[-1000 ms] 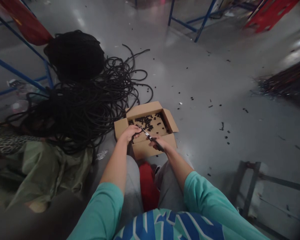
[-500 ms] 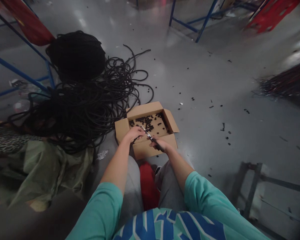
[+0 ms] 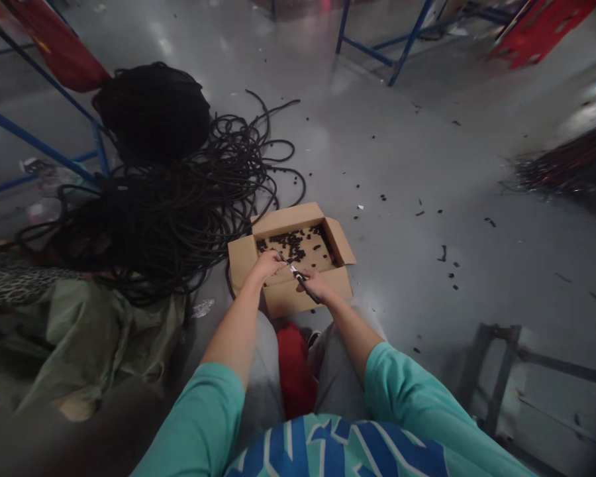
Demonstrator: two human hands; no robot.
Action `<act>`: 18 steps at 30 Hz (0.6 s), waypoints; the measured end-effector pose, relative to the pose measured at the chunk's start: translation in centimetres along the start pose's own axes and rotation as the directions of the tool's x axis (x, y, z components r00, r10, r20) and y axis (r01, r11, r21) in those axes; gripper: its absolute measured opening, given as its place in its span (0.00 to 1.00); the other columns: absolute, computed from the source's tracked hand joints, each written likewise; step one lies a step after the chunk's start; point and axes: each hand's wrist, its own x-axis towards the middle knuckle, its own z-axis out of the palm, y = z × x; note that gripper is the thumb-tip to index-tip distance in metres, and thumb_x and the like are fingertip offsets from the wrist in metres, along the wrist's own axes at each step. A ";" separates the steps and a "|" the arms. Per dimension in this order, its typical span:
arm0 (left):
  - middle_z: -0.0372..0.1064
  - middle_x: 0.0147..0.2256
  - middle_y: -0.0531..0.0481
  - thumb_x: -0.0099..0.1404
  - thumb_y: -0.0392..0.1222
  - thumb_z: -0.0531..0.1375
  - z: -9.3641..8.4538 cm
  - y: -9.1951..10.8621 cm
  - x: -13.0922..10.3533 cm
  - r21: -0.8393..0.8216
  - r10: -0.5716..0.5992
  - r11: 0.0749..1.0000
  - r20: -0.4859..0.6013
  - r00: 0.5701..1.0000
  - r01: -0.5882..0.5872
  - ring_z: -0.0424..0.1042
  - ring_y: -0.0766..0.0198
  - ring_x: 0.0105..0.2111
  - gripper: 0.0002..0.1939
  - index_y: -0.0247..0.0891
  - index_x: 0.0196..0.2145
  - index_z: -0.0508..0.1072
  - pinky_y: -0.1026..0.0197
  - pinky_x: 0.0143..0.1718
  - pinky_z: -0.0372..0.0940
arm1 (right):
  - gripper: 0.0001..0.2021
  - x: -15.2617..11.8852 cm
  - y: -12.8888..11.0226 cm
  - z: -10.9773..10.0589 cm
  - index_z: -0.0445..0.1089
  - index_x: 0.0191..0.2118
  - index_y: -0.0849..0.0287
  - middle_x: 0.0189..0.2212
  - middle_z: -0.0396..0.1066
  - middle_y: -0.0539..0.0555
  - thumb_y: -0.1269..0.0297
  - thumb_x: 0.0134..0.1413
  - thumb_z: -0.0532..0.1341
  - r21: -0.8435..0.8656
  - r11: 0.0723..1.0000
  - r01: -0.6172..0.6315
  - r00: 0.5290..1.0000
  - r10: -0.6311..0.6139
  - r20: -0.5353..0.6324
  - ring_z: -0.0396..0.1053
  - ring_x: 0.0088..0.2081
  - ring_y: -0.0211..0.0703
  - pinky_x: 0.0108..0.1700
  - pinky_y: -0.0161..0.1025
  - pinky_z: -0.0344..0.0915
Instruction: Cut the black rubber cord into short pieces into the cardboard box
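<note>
One pair of black-handled metal scissors (image 3: 298,275): gripped in the right hand (image 3: 318,285).
Left hand (image 3: 268,264): fingers curled beside the blades; whether they grip anything, cannot tell.
Open brown cardboard box (image 3: 340,241): beneath both hands.
Short black pieces (image 3: 292,245): inside, just beyond the hands.
Tangled black cord (image 3: 193,215): left of them.

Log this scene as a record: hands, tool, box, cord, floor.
Left hand: by the blade tips; its grip is too small to make out
Right hand: holding scissors, dark-handled, pointing toward the left hand
Box: cardboard box, flaps open, short black pieces inside
Cord: tangled black cord heaped left of the box; round black bundle at its far side
Floor: grey floor with scattered dark bits
</note>
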 end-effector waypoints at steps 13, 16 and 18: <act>0.56 0.13 0.59 0.45 0.31 0.62 0.6 0.2 0.2 0.050 -0.041 0.998 -0.075 0.996 0.045 0.58 0.73 0.14 0.09 0.34 0.18 0.62 0.69 0.17 0.52 | 0.11 -0.4 -0.1 0.1 0.66 0.28 0.59 0.15 0.57 0.45 0.73 0.30 0.57 0.063 0.995 -0.079 0.996 0.076 0.048 0.55 0.18 0.31 0.20 0.30 0.49; 0.59 0.16 0.58 0.44 0.30 0.61 0.6 0.0 0.4 -0.001 0.010 1.000 -0.048 0.999 -0.010 0.58 0.73 0.15 0.08 0.33 0.19 0.63 0.68 0.19 0.55 | 0.20 -0.7 -0.4 -0.2 0.65 0.38 0.58 0.13 0.54 0.42 0.74 0.31 0.56 0.274 0.943 -0.192 0.971 0.141 0.193 0.50 0.15 0.29 0.17 0.29 0.46; 0.60 0.17 0.57 0.43 0.29 0.61 0.5 -0.1 0.6 0.037 0.070 0.997 -0.019 0.997 -0.070 0.59 0.73 0.17 0.07 0.33 0.19 0.64 0.67 0.21 0.56 | 0.24 -0.7 -0.5 -0.4 0.63 0.42 0.59 0.12 0.54 0.41 0.74 0.31 0.55 0.328 0.916 -0.232 0.959 0.159 0.235 0.49 0.14 0.29 0.16 0.28 0.44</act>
